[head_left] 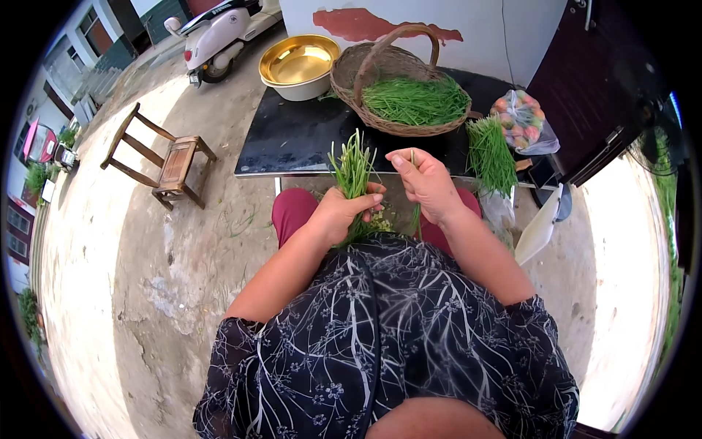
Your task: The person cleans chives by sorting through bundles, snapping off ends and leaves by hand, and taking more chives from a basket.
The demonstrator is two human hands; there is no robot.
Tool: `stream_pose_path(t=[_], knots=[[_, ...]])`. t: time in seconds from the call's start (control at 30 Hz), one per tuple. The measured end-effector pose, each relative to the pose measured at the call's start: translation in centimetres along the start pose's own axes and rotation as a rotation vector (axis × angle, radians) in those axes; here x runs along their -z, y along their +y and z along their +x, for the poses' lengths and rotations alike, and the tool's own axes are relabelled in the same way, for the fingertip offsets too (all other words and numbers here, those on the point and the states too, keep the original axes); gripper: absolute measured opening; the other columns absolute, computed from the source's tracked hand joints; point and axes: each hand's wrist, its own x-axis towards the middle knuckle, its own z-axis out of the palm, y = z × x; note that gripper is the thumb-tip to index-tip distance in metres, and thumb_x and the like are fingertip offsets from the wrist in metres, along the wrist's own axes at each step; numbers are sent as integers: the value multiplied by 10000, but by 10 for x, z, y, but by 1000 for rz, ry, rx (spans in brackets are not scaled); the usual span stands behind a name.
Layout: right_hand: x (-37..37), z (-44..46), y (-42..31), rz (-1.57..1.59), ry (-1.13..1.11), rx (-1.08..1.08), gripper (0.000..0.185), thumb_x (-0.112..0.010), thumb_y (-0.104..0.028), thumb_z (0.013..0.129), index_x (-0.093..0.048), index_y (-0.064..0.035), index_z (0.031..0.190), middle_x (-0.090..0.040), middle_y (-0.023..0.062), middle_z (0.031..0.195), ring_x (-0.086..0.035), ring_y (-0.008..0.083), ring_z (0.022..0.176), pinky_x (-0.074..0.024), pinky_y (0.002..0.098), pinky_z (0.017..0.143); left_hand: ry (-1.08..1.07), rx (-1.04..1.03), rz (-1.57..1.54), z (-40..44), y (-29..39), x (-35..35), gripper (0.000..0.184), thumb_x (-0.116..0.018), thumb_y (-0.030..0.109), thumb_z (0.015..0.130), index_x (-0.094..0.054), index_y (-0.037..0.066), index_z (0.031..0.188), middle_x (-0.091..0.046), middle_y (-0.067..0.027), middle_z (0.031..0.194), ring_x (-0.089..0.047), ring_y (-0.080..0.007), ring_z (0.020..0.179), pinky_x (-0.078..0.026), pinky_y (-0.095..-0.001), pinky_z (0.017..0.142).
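Note:
My left hand is wrapped round an upright bunch of green stalks, pale ends up, above my lap. To its right, my right hand pinches a thin green stalk that hangs down from the fingers. Beyond my hands, a wicker basket with an arched handle holds a heap of cut green stalks on the black table. Another green bunch hangs over the table's right edge. Loose greens lie partly hidden between my hands and lap.
A gold basin sits in a white basin at the table's back left. A plastic bag of round fruit lies at the right. A wooden chair and a scooter stand to the left.

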Motion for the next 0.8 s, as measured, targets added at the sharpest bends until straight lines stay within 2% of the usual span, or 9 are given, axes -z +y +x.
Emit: stream_pose_path(t=[0.23,0.3,0.33,0.43,0.47,0.57,0.6,0.73,0.8], knots=[[-7,9,8,-51,112,130,124,-603,-161,824,-582,-39,834,-440,-84,597,-283,-10,430,-203,180,374,-1,-14,4,0,-1,-4,227,-631,124,787,-580,-25,950,-581,-53,753,-518,-112,603,-414,-229,530],[8,12,11,127,202,88,98,-599,-148,824,-585,-51,827,-404,-91,543,-254,-4,394,-179,183,355,55,-14,-109,3,-2,3,210,-613,144,802,-571,-9,941,-574,-56,732,-533,-132,617,-427,-246,538],[13,14,11,126,206,89,98,-599,-148,824,-585,-51,827,-404,-91,543,-254,-4,394,-179,183,355,142,69,-209,1,1,6,175,-607,140,804,-565,10,914,-579,-70,749,-551,-155,658,-444,-262,566],[25,14,11,230,384,181,91,-605,-140,818,-580,-65,774,-373,-101,520,-236,-4,393,-160,188,356,354,41,-381,11,-6,26,131,-582,152,820,-553,27,846,-584,-79,786,-565,-185,685,-467,-298,585],[28,14,12,231,390,181,91,-605,-140,818,-580,-65,774,-373,-101,520,-236,-4,393,-160,188,356,511,4,-380,15,-8,31,138,-570,160,829,-550,25,811,-585,-72,770,-554,-176,668,-464,-302,587],[30,14,17,123,464,207,109,-625,-151,805,-587,-58,760,-399,-98,550,-282,2,441,-214,186,399,699,-94,-240,16,-4,38,157,-602,171,813,-564,22,777,-587,-54,716,-501,-133,619,-424,-281,574],[28,13,19,59,449,191,119,-633,-156,799,-592,-55,753,-417,-92,570,-310,7,475,-244,185,433,701,-91,-239,14,-1,34,157,-602,171,813,-564,22,777,-587,-54,716,-501,-133,619,-424,-281,574],[18,12,25,-36,364,140,137,-648,-169,787,-603,-45,751,-470,-71,621,-377,25,558,-312,183,525,409,-267,-7,5,5,5,142,-668,121,759,-613,6,822,-606,-33,743,-493,-98,646,-389,-239,596],[10,10,24,-24,319,102,139,-649,-169,787,-600,-46,746,-480,-67,622,-390,25,555,-321,181,521,298,-173,128,1,6,-3,177,-666,103,748,-613,0,882,-636,-51,815,-500,-91,666,-389,-229,591]])
